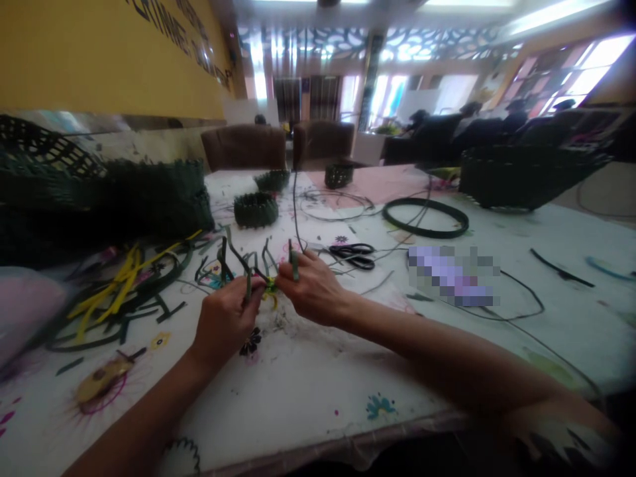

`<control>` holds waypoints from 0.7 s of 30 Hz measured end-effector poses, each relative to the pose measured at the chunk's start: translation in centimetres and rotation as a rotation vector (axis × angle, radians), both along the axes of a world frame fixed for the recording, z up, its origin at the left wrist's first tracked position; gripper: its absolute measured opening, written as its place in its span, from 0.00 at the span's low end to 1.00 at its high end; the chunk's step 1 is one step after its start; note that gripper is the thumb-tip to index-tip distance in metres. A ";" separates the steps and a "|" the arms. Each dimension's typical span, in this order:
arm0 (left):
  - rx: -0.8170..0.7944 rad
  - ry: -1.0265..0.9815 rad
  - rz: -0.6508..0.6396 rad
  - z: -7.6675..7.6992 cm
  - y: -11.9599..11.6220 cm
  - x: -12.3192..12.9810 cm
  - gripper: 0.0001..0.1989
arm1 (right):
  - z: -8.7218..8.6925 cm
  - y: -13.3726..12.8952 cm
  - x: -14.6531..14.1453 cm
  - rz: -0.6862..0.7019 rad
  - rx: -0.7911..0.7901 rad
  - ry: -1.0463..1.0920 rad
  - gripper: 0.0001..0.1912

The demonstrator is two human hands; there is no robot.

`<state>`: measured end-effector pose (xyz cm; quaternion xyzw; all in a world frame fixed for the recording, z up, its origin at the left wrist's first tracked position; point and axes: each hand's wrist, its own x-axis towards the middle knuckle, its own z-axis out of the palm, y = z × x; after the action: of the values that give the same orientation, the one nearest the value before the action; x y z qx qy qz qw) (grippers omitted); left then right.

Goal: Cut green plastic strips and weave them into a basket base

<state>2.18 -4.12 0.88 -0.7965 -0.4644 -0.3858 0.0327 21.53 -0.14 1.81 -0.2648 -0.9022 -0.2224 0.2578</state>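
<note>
A small woven piece of dark green and yellow strips [269, 286] is between my hands, its loose ends standing up. My left hand [226, 315] pinches the piece at its left side, the thumb along a green strip. On the right side, my right hand [314, 285] has its fingers closed on the piece, and a green strip rises past the knuckles. A long thin strand [297, 212] runs upward from near the right hand. My fingers hide much of the weave. Black-handled scissors [352, 255] lie just beyond the right hand.
Yellow strips [112, 291] and green offcuts lie at left, with large green baskets [163, 195] behind. Small woven baskets [255, 209] and a green hoop [424, 218] stand farther back. A wide basket [527, 177] is at far right; a blurred-out purple item [450, 277] lies nearer.
</note>
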 end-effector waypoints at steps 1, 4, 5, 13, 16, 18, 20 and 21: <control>-0.010 -0.011 -0.013 0.0 0.0 0.0 0.08 | -0.1 0.0 0.0 0.008 0.010 0.009 0.11; -0.005 -0.017 -0.015 0.0 0.0 -0.1 0.07 | -0.2 0.0 0.1 0.013 -0.004 0.013 0.10; -0.001 -0.014 -0.015 -0.1 0.1 -0.2 0.07 | -0.2 0.0 0.1 0.010 -0.013 0.008 0.10; -0.017 0.061 -0.047 -0.4 0.5 -0.4 0.09 | -0.4 0.0 0.1 -0.001 -0.079 -0.004 0.12; -0.069 0.047 -0.057 -0.5 0.5 -0.6 0.10 | -0.3 -0.1 0.1 -0.017 -0.151 0.001 0.12; -0.094 0.036 -0.067 -0.6 0.5 -0.7 0.09 | 0.0 -0.2 0.2 -0.055 -0.234 0.016 0.11; -0.115 0.022 -0.075 -0.6 0.5 -0.7 0.09 | 0.4 -0.2 0.2 -0.088 -0.342 0.059 0.09; -0.123 0.012 -0.080 -0.6 0.5 -0.6 0.09 | 0.6 -0.1 0.3 -0.099 -0.403 0.089 0.09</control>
<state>1.53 -3.61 0.32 -0.8173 -0.4547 -0.3526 -0.0291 21.79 -0.27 2.38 -0.3645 -0.9021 -0.0380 0.2279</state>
